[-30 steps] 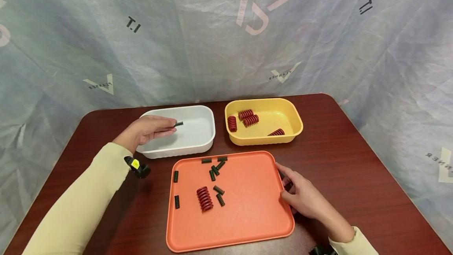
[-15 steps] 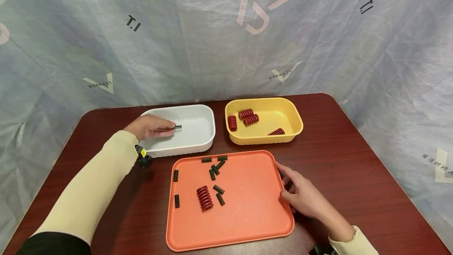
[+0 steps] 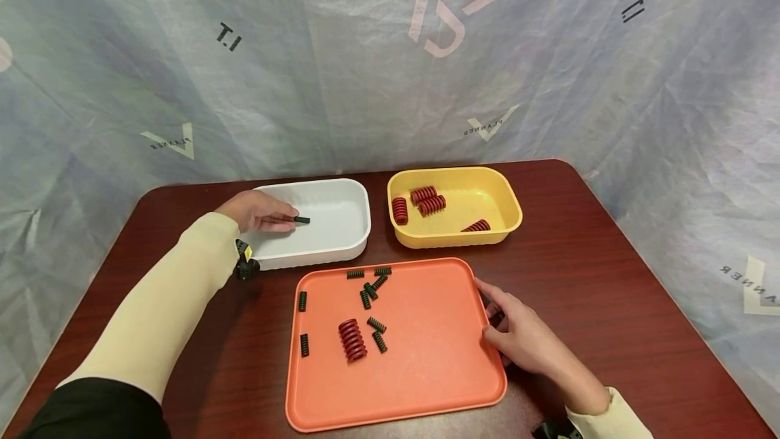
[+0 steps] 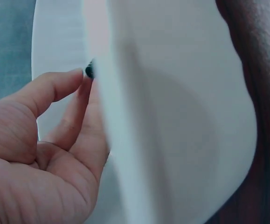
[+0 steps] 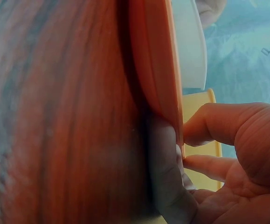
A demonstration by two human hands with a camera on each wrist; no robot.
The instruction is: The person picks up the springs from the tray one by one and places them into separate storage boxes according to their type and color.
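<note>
My left hand (image 3: 258,211) reaches over the white bin's left side and pinches a small dark green spring (image 3: 302,220) at its fingertips, low inside the white bin (image 3: 329,249). In the left wrist view the bin's wall hides most of that spring (image 4: 90,70). My right hand (image 3: 518,330) grips the right edge of the orange tray (image 3: 439,358), thumb on the rim and fingers tucked under, as the right wrist view shows. One large red spring (image 3: 352,341) lies on the tray among several small dark green springs (image 3: 370,290).
Right of the white bin stands a yellow bin (image 3: 453,239) with several red springs (image 3: 432,205) in it. Both bins stand on the dark red table (image 3: 585,256), behind the tray. A grey printed curtain (image 3: 341,87) hangs behind the table.
My left hand has lowered slightly into the white bin, the small green spring shifting a little left and down with it. My right hand and the tray stay put.
</note>
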